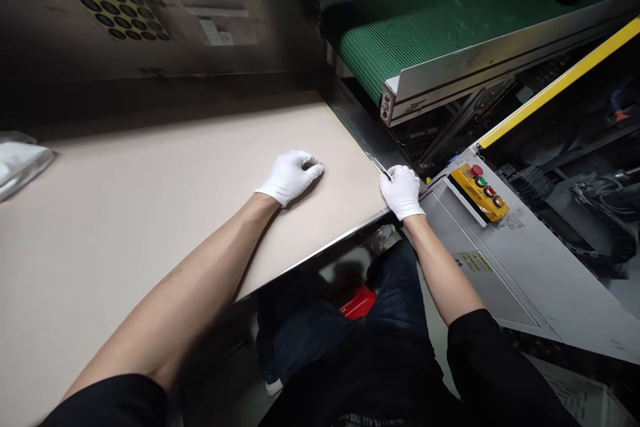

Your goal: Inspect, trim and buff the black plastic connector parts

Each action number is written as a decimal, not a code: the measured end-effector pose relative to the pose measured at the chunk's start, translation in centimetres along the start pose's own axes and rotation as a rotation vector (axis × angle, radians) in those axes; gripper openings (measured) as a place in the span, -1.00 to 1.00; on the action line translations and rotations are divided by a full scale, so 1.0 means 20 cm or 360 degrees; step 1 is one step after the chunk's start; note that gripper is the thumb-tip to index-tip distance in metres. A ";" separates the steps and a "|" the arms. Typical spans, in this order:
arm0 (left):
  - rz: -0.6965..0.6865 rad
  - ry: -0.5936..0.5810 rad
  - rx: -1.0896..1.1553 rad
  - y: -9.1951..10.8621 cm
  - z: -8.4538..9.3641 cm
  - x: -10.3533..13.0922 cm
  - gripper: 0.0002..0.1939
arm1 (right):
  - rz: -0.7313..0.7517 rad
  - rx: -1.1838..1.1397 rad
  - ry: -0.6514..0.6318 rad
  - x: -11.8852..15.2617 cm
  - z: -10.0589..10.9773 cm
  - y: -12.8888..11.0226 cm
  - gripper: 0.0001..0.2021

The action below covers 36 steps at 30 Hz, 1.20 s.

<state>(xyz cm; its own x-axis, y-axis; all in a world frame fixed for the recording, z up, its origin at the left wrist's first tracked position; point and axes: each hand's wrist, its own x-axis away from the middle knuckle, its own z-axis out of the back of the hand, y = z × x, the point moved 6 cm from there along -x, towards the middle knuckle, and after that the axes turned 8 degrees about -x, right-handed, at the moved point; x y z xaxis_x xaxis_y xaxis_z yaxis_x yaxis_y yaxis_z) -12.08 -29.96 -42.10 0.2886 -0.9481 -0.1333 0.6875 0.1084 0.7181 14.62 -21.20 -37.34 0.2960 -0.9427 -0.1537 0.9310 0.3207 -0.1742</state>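
Your white-gloved right hand [403, 192] pinches a slim silver metal tool [379, 165] at the beige tabletop [150, 213]'s right edge; your white-gloved left hand [290, 178] rests curled on the tabletop, fingertip contact unclear.

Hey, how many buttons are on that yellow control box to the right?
4, slanting down the control box: a large red button at upper left, then a green button, a smaller red button and an orange button. None looks hidden.

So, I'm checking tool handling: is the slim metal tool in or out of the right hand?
In: the right hand grips one end of the slim metal tool; the other end sticks out.
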 end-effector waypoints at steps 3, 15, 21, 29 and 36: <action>0.0016 -0.0003 0.0002 0.01 0.00 0.00 -0.75 | -0.0022 -0.0086 -0.0020 0.03 0.00 -0.01 -0.81; -0.0008 -0.0005 0.0000 -0.01 -0.01 0.00 -0.74 | 0.0002 -0.0308 0.0316 0.07 0.00 0.02 -0.67; -0.0191 -0.0001 -0.0244 0.06 0.00 0.01 -0.68 | 0.0136 -0.0338 0.0259 0.08 -0.01 0.03 -0.66; -0.0580 -0.0065 -0.0591 0.17 0.00 0.04 -0.42 | 0.0099 -0.0298 0.0217 0.10 0.00 0.00 -0.64; -0.0506 -0.0025 -0.0600 0.06 -0.02 0.00 -0.38 | 0.0055 -0.0347 0.0217 0.12 -0.01 -0.02 -0.72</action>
<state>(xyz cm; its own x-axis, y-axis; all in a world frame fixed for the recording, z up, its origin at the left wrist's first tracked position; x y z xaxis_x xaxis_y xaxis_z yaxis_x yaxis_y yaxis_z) -10.93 -29.62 -41.55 0.0175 -0.9559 -0.2930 0.9339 -0.0891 0.3462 14.96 -23.56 -37.89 0.2814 -0.9147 -0.2902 0.8485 0.3784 -0.3699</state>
